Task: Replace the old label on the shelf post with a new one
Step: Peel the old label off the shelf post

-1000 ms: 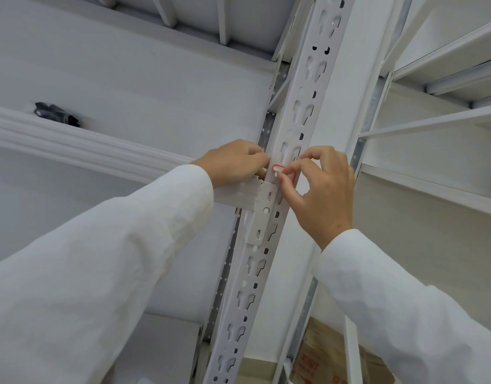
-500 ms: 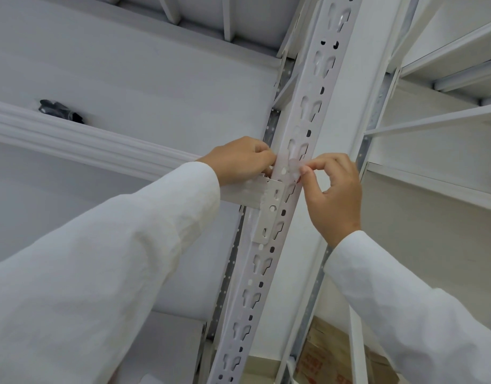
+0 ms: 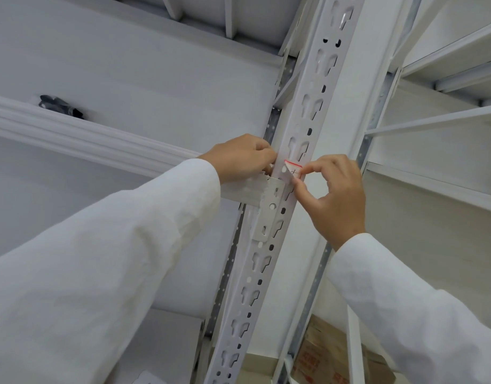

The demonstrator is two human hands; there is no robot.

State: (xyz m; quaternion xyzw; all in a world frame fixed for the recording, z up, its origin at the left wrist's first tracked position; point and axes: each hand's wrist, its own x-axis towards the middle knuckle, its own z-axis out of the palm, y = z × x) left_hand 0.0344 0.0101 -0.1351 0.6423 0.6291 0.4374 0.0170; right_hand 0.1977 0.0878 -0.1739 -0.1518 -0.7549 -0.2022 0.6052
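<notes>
- Right hand point(image 3: 337, 198): thumb and forefinger pinched on the right edge of a small label point(image 3: 292, 169); remaining fingers point(image 3: 340, 164) curled loosely above the pinch.
- Label: white with a red border along its top and a faint dark mark at centre. Its left part lies against the face of the shelf post point(image 3: 283, 195); whether the pinched edge is lifted off the metal cannot be told for sure.
- Left hand point(image 3: 238, 157): fingers curled, tips tucked against the left edge of the post, just left of the label. What they grip, if anything, is hidden; cannot tell whether they pinch the label's left edge.
- Directly under both sets of fingers: a grey metal bracket point(image 3: 268, 206) hooked into the post's slots, joining a horizontal shelf beam point(image 3: 80, 131) that runs away to the left behind the left wrist.
- Post: white, perforated with keyhole slots and small oval holes, running diagonally from below the hands to the top of the frame.
- Both forearms in white sleeves point(image 3: 94, 273).
- Farther left, above the beam: a small dark object point(image 3: 60, 105), too blurred to identify.
- Right of the right hand: more white shelving point(image 3: 446, 120).
- Below the right sleeve: a brown cardboard box point(image 3: 330, 356) with red print.
</notes>
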